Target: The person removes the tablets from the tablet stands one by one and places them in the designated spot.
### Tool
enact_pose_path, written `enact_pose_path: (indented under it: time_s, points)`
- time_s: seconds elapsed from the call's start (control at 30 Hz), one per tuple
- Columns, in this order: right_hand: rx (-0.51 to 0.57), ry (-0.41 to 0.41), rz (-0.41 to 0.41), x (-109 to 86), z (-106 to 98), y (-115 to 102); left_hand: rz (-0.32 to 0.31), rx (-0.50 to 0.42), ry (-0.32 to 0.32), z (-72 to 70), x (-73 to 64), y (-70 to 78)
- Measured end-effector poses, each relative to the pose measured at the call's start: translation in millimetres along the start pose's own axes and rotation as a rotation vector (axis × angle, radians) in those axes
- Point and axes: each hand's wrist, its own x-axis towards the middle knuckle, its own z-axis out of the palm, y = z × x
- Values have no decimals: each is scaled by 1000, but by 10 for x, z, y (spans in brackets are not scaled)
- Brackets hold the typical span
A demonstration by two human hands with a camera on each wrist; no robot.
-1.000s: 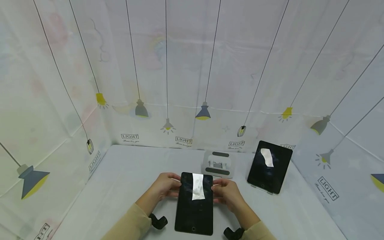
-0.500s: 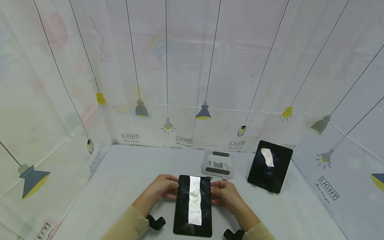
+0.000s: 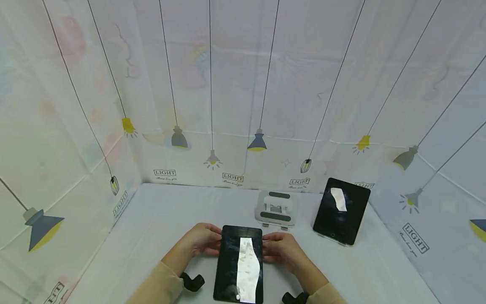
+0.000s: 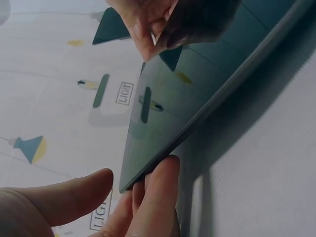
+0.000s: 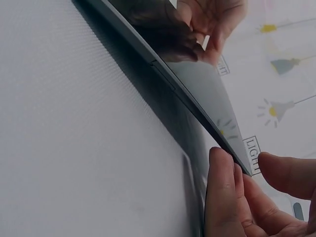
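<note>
A black tablet (image 3: 228,261) lies screen up and tilted between my two hands in the head view, a white glare patch on its glass. My left hand (image 3: 205,240) holds its upper left edge; in the left wrist view the fingers (image 4: 165,170) curl beneath the edge and the thumb stands off the glass. On the opposite edge, my right hand (image 3: 280,250) supports it the same way, fingers (image 5: 222,170) under the rim and thumb apart. Both wrist views show a shadowed gap under the tablet. Its lower end reaches the bottom of the head view.
Behind the tablet lies a grey stand (image 3: 276,217) with dark pads. A second black tablet (image 3: 343,226) leans upright on a support at the right. White cloth (image 3: 171,207) covers the table, and a lamp-patterned curtain (image 3: 235,84) closes off the back and sides.
Both hands have brought the tablet slightly toward me and to the left, and its tilt has changed. The white glare has slid down the screen. The stand and second tablet have stayed put.
</note>
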Motion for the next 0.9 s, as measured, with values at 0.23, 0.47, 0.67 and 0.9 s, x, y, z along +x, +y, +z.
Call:
enact_pose_path:
  time_s: [0.23,0.47,0.67,0.9]
  points:
    - [-3,-13,20,-17,35,-4,-30,2,-21,-50,-65,5]
    - [-19,-44,40,-30,23,2,-52,12,-23,-91,-94,7]
    - [-38,-40,85,-30,6,18,-67,30,-16,-122,-87,-30]
    - [-51,-46,100,-42,4,24,-74,38,-4,-136,-111,-38]
